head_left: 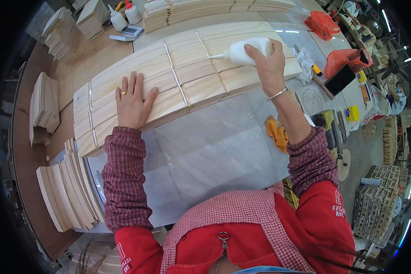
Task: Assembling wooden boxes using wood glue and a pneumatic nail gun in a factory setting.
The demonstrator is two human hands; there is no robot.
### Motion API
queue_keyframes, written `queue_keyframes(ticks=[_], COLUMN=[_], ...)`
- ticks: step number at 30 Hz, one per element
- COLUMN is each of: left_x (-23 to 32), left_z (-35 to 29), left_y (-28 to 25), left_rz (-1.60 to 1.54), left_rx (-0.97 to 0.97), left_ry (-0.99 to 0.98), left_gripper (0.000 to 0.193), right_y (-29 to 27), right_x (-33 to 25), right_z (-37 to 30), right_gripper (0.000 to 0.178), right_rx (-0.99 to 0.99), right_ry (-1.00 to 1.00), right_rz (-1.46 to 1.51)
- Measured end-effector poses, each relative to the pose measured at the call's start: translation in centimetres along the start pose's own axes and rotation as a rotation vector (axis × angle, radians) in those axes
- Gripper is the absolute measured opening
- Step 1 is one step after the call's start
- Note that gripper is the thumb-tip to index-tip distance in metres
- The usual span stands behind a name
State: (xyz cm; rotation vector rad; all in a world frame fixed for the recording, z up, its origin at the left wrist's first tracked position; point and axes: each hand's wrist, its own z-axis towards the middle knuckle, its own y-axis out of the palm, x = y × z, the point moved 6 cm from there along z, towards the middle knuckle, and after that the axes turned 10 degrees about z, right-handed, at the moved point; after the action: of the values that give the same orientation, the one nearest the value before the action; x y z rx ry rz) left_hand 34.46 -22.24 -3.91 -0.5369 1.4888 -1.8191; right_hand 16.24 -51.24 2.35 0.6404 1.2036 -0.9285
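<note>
A row of pale wooden boards [155, 66] lies side by side across the table, with grooves running over them. White glue lines [173, 68] fill several of the grooves. My right hand [270, 64] is closed around a white squeeze bottle [247, 51], tilted on its side. Its thin nozzle points left and reaches the groove right of the middle, where a white line ends. My left hand [133, 102] lies flat on the boards at the left, fingers stretched out and holding nothing.
Stacked curved wooden pieces [66, 192] stand at the left, beside more stacks [43, 105]. Two glue bottles [118, 19] stand at the back. On the right lie a phone [339, 80], red plastic bags [323, 25], an orange cloth [276, 133] and a yellow-lidded tub [351, 113].
</note>
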Motion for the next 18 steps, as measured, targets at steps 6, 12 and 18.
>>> queue_keyframes(ticks=[6,12,18], left_x=[-0.2,-0.4,-0.7], left_z=[0.1,0.1,-0.1], left_y=[0.3,0.5,0.7], left_rz=[-0.007,-0.008,-0.004], left_rx=[-0.008,-0.015,-0.040], left_ry=[-0.009,-0.012,-0.017], left_gripper=[0.072,0.073,0.072], right_y=[-1.5,-3.3,-5.0], right_x=[-0.4,-1.4,-1.7], right_z=[-2.0,-5.0,-7.5], right_gripper=[0.054,0.052,0.051], right_rx=[0.007,-0.001,-0.012], right_ry=[-0.040,-0.041,-0.018], right_rz=[-0.024,-0.034,-0.009])
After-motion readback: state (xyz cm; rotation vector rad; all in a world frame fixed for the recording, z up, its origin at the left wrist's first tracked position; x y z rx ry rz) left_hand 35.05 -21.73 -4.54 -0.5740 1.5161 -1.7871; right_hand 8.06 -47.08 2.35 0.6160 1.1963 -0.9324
